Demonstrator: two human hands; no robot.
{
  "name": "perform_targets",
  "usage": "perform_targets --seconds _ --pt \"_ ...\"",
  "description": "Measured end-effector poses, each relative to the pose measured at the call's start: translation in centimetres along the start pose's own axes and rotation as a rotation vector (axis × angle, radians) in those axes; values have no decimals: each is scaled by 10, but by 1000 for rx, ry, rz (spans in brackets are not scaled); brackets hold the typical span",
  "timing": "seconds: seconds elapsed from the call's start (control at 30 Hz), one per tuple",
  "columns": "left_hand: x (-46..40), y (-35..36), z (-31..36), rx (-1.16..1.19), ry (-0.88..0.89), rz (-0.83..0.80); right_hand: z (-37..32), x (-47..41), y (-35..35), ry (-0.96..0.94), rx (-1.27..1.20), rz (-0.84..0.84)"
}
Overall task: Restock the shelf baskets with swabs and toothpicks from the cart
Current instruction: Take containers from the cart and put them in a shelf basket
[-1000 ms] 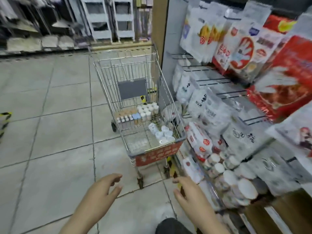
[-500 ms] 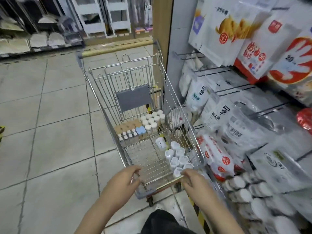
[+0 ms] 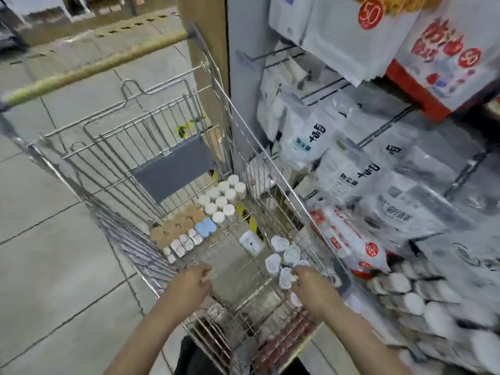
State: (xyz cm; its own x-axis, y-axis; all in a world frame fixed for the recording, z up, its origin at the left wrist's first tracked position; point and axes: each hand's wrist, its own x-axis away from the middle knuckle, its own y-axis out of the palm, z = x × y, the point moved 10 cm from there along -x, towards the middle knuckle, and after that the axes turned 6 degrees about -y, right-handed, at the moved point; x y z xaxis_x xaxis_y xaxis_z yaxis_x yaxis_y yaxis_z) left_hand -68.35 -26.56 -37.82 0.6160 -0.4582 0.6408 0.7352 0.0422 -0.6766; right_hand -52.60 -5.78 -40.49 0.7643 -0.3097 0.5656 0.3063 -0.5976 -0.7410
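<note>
The right hand fingers curl around one tub in the cart; the left hand, loosely curled, holds nothing. Crowded neighbouring tubs could topple.

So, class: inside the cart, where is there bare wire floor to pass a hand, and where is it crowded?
Free: the cart floor between the small bottles at the far end and the left hand. Crowded: the far right corner with white-capped jars, and the right side where the right hand meets the round white tubs.

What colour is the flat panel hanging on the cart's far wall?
Plain grey, no pattern: the panel on the cart, seen in the head view.
</note>
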Motion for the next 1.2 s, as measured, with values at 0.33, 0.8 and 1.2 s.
perform_targets --seconds 0.33,0.8,1.2 --pt "-148 67 -10 -60 -60 -356 24 -106 26 141 150 66" --pt "-280 170 -6 313 -269 -332 62 -196 80 117 275 129" --pt "-300 173 -5 405 -348 -221 64 -183 61 74 30 404"
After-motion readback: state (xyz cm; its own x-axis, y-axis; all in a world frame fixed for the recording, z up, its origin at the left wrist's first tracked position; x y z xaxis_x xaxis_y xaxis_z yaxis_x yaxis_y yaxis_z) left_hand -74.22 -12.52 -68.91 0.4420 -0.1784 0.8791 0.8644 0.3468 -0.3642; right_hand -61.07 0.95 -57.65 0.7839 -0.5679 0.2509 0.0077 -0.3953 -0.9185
